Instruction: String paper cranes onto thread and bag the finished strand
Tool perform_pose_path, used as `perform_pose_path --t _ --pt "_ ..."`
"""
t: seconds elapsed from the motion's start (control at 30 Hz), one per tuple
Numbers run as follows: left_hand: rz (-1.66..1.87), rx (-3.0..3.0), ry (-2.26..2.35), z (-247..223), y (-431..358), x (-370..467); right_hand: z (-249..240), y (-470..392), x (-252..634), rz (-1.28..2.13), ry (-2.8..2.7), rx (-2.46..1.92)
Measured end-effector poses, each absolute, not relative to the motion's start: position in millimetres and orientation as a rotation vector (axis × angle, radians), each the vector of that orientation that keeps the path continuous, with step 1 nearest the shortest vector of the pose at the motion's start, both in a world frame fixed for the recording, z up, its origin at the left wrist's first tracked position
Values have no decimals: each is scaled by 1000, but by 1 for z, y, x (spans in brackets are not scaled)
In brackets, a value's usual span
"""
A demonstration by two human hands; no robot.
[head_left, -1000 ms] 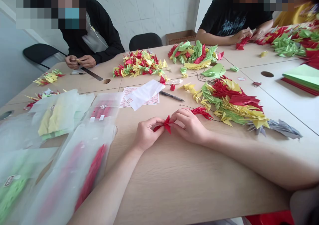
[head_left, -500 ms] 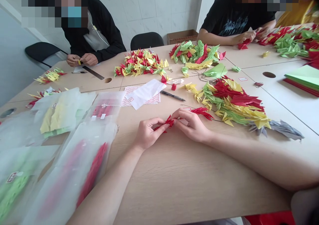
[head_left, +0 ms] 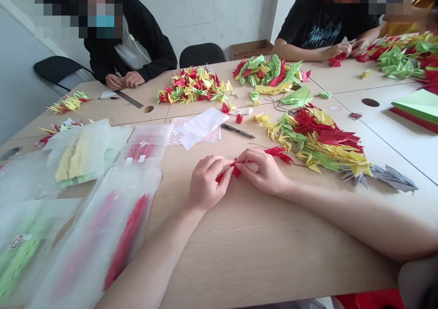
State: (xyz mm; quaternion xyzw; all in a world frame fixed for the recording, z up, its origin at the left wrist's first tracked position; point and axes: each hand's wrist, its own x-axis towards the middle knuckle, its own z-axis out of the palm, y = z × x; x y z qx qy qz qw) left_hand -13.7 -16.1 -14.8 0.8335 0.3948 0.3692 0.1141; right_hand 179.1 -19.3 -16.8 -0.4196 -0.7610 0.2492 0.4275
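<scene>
Over the middle of the table, my left hand (head_left: 209, 181) and my right hand (head_left: 262, 170) meet with their fingertips pinched on a red folded-paper crane (head_left: 236, 171). Fingers cover much of its shape, and whether a thread or needle is also held cannot be made out. Just behind my right hand lies a string of red paper cranes (head_left: 278, 154), partly hidden by that hand. To the right rests a large bundle of red, yellow and green crane strings (head_left: 328, 138), with a grey string (head_left: 393, 177) at its near end.
Clear plastic bags (head_left: 99, 236) of folded paper cover the left side. A pen (head_left: 237, 131) and printed label sheets (head_left: 196, 128) lie ahead. Crane piles (head_left: 193, 85) stand farther back, near two people at work. Coloured paper (head_left: 415, 108) is stacked at right.
My left hand has turned a little and its fingers have shifted on the red crane. My right hand stays nearly still. The person at far left has lowered their hands to the table.
</scene>
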Motion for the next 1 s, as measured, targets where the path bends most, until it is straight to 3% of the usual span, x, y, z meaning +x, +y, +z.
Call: perform_pose_path --t 0.47,1.0 --pt "1199 2904 1095 -12 -18 -13 -21 -21 177 544 -1890 -1093" --pt "1117 2576 1227 -17 -17 -10 -24 -18 177 518 -1868 -1143"
